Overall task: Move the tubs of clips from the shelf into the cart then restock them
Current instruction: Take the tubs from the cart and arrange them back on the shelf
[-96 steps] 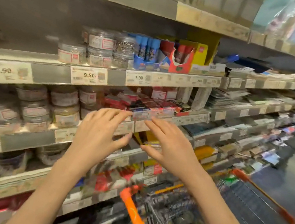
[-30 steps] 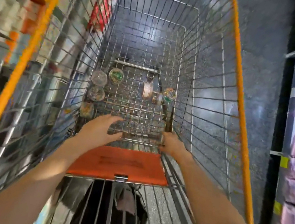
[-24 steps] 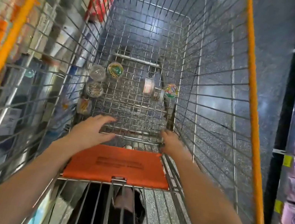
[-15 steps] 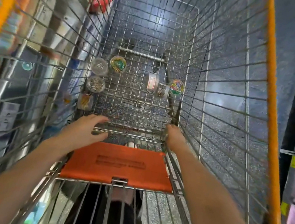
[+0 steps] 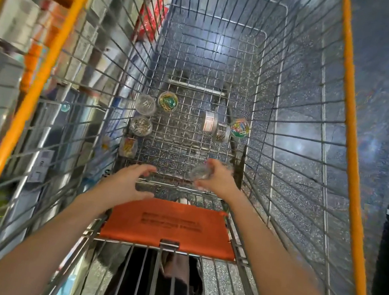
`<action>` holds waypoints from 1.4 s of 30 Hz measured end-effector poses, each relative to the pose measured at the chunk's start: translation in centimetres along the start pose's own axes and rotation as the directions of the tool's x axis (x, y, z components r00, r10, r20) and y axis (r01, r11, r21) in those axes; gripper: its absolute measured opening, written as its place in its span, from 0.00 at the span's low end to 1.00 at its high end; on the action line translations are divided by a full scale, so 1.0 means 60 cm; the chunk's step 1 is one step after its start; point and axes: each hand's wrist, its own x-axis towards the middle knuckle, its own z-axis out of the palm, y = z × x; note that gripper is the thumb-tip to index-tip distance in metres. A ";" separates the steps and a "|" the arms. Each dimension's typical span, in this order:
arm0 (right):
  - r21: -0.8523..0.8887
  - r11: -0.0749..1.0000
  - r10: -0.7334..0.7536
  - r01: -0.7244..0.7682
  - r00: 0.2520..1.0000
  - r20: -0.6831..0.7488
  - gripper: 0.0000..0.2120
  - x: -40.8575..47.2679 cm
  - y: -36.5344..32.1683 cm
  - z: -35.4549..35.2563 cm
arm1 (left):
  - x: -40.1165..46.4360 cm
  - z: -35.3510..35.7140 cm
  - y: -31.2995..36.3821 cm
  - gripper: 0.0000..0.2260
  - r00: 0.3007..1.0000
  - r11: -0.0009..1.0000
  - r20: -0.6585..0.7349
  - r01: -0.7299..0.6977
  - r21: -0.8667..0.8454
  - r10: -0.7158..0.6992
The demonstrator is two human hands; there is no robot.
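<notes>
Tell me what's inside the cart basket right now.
Seven clip tubs lie on the cart floor: four along the left wall, three toward the right. The right hand holds another. Anything beneath the orange flap is hidden.

Both bare forearms stretched forward and down, side by side. Left hand (image 5: 128, 182) palm down, fingers spread and loosely curved, holding nothing. Right hand (image 5: 218, 178) slightly farther out, fingers curled round small clear tub (image 5: 200, 173).

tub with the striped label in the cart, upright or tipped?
Tipped. The tub with the striped label lies on its side on the cart floor, label band facing up, while the gold-green clip tub shows its round lid.
</notes>
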 end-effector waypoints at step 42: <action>-0.552 0.824 -0.260 0.132 0.952 -0.160 0.34 0.185 -0.055 -0.103 | 0.016 0.026 -0.045 0.32 0.935 0.895 -0.050 0.320 -0.310 -0.352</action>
